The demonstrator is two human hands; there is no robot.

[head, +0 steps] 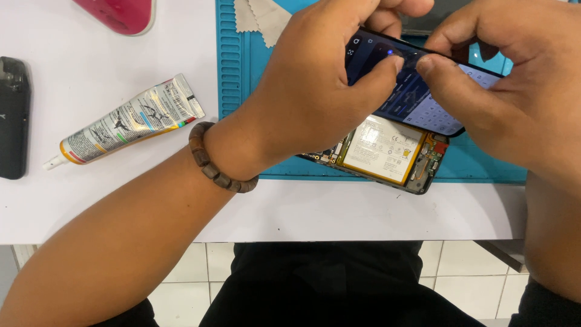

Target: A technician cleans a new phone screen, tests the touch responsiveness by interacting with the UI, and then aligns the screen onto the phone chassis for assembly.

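White table point(339, 212) carries a blue work mat point(242, 72). Left hand point(315, 91) and right hand point(514, 91) both pinch a lit phone screen point(417, 100), held tilted above the opened phone body point(387, 151) on the mat. Glue tube point(127, 121) lies well left.

The phone screen point(417, 91) is glowing dark blue with a grid of pale keys. The opened phone body point(387, 151) is showing a white battery edged in yellow. The work mat point(242, 72) is showing teal, the table point(91, 79) white. The glue tube point(127, 121) is showing silver with multicoloured print, its shoulder orange. The bead bracelet point(212, 160) is looking brown, possibly wooden.
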